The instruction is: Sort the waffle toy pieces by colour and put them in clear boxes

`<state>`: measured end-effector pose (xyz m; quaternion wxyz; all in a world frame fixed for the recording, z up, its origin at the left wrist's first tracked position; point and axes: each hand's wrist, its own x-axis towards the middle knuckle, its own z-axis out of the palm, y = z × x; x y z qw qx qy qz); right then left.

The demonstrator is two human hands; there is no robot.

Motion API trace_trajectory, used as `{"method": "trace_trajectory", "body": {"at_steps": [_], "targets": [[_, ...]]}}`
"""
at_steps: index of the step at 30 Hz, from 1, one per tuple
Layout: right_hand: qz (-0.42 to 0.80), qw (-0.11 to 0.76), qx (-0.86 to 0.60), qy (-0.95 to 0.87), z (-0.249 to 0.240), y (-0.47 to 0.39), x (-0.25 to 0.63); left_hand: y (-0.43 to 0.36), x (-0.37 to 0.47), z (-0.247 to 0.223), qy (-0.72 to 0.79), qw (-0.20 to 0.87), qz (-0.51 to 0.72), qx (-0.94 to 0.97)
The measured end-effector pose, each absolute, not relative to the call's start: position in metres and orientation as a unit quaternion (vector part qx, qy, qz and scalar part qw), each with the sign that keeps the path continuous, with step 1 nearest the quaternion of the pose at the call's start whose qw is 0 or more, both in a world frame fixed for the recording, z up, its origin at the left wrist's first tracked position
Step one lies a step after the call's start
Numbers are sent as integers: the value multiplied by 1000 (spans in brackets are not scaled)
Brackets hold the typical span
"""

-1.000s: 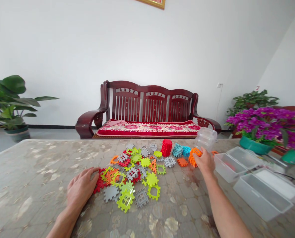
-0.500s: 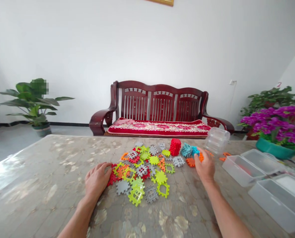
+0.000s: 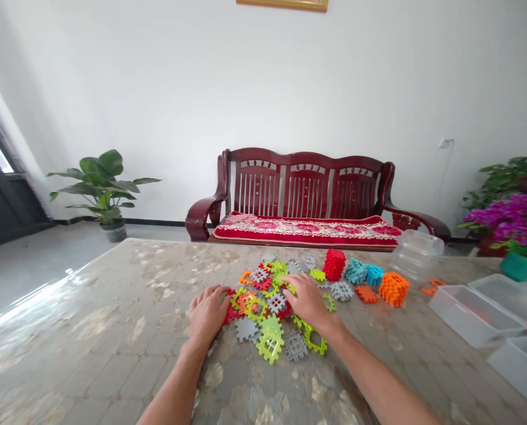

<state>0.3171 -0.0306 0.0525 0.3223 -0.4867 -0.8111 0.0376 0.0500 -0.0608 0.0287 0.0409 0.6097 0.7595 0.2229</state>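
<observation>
My right hand (image 3: 306, 301) is over the pile of notched plastic tiles (image 3: 270, 322) between my hands, fingers bent down among lime pieces (image 3: 279, 278) — can't tell if they pinch one — while my left hand (image 3: 207, 314) lies palm-down at the pile's left side, fingers loosely curled against red tiles (image 3: 231, 317), grip hidden. Best to pinch one tile by its rim and lift straight, so teeth don't snag neighbours. Red stack (image 3: 335, 265) sits toward the far table edge, orange stack (image 3: 394, 289) and clear bin (image 3: 452, 321) crowd my right; patterned tablecloth (image 3: 113, 330) leftward gives more swing room.
</observation>
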Motion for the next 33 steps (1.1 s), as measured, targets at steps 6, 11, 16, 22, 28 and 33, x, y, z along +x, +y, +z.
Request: {"method": "trace_trajectory", "body": {"at_steps": [6, 11, 16, 22, 28, 33], "targets": [[47, 197, -496, -844, 67, 8, 244, -60, 48, 26, 752, 62, 251, 606], [40, 125, -527, -840, 72, 31, 207, -57, 45, 21, 755, 73, 282, 587], [46, 88, -533, -840, 66, 43, 192, -56, 45, 21, 759, 85, 286, 579], [63, 144, -524, -837, 62, 44, 187, -57, 45, 23, 757, 95, 280, 583], [132, 274, -518, -799, 60, 39, 190, -58, 45, 24, 755, 92, 279, 586], [210, 371, -508, -749, 66, 34, 219, -59, 45, 25, 756, 85, 270, 590]]}}
